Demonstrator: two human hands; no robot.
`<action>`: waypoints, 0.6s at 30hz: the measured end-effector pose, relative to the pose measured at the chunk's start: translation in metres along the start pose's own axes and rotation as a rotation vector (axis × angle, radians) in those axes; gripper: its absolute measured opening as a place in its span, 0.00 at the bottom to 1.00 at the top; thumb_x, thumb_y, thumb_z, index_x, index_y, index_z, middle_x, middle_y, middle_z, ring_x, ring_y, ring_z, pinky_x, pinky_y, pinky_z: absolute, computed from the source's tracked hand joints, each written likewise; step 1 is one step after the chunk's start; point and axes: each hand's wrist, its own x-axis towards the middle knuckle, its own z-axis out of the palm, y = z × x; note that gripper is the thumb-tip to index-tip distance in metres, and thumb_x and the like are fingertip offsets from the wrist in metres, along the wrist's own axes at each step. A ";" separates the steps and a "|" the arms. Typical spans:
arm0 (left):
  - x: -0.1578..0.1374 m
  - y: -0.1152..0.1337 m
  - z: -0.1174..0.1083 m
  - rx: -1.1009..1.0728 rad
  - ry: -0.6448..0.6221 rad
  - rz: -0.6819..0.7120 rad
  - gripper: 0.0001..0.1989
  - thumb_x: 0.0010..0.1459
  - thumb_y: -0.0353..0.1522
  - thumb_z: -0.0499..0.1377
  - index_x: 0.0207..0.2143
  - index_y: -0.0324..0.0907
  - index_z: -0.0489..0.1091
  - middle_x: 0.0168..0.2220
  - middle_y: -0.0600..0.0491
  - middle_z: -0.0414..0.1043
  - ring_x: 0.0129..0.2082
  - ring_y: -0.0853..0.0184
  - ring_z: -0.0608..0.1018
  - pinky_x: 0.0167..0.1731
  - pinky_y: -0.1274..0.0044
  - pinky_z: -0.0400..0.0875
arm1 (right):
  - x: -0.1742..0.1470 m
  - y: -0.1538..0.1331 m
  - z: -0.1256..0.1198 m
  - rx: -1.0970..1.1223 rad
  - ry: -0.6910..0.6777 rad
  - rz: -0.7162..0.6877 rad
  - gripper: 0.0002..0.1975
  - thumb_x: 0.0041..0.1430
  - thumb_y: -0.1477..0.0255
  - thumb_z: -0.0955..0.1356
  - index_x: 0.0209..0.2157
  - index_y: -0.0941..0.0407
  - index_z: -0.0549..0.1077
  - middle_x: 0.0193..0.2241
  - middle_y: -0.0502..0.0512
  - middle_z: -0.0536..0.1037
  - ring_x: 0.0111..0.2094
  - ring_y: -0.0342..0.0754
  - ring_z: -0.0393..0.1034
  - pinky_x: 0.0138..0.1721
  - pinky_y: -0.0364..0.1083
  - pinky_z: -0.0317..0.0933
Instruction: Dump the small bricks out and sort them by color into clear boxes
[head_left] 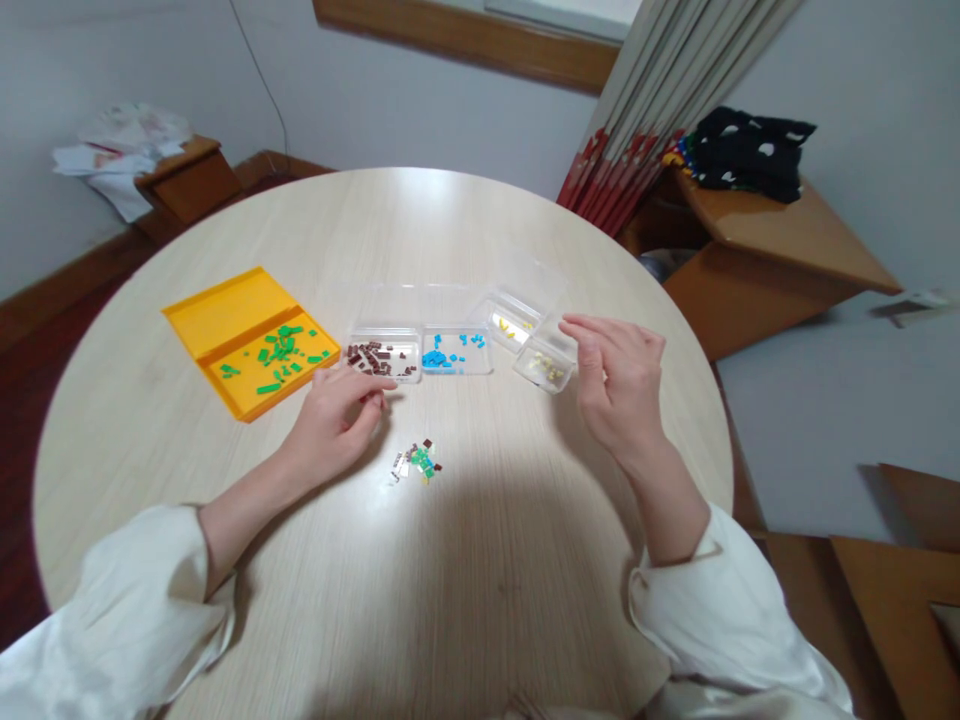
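My left hand [336, 415] is at the front edge of a clear box of brown bricks [384, 358]. Its index finger points right with the thumb just under it, and nothing shows between them. On the right, my right hand [621, 385] is raised beside a small clear box of pale yellow pieces [545, 366]; its fingers stretch left, the thumb lies below them, and no object shows in it. Between and in front of the hands lies a small mixed pile of bricks [421, 460], green, brown, white and grey.
An open yellow case [240, 300] with green bricks [281, 348] lies at the left. Blue bricks [442, 358] fill part of a clear box beside the brown ones. Another clear box holds yellow pieces [506, 325]. All stand on a round wooden table [450, 600].
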 end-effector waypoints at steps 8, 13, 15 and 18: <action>0.000 0.002 -0.001 0.017 -0.061 0.041 0.12 0.56 0.34 0.49 0.33 0.43 0.73 0.24 0.55 0.72 0.28 0.66 0.71 0.37 0.70 0.63 | 0.000 0.005 0.005 -0.029 0.022 0.043 0.22 0.68 0.66 0.54 0.33 0.55 0.75 0.35 0.54 0.80 0.39 0.49 0.72 0.47 0.53 0.54; 0.000 0.001 -0.001 -0.023 -0.079 0.036 0.13 0.57 0.34 0.50 0.36 0.43 0.73 0.26 0.54 0.72 0.29 0.65 0.71 0.38 0.69 0.63 | 0.000 0.004 0.005 -0.008 0.017 0.047 0.22 0.68 0.66 0.54 0.32 0.55 0.75 0.34 0.55 0.80 0.38 0.49 0.72 0.47 0.53 0.54; -0.001 0.002 -0.002 -0.044 -0.118 0.058 0.14 0.57 0.34 0.50 0.38 0.43 0.74 0.25 0.54 0.72 0.29 0.65 0.70 0.39 0.69 0.62 | -0.001 0.005 0.005 0.002 0.011 0.048 0.21 0.68 0.66 0.54 0.33 0.54 0.76 0.33 0.54 0.80 0.38 0.49 0.72 0.47 0.53 0.54; 0.000 0.004 -0.005 -0.084 -0.225 0.136 0.15 0.57 0.33 0.50 0.41 0.45 0.74 0.29 0.53 0.74 0.32 0.65 0.70 0.42 0.67 0.62 | -0.001 0.005 0.006 0.006 0.006 0.046 0.22 0.68 0.65 0.54 0.33 0.54 0.76 0.33 0.54 0.80 0.37 0.49 0.72 0.47 0.52 0.55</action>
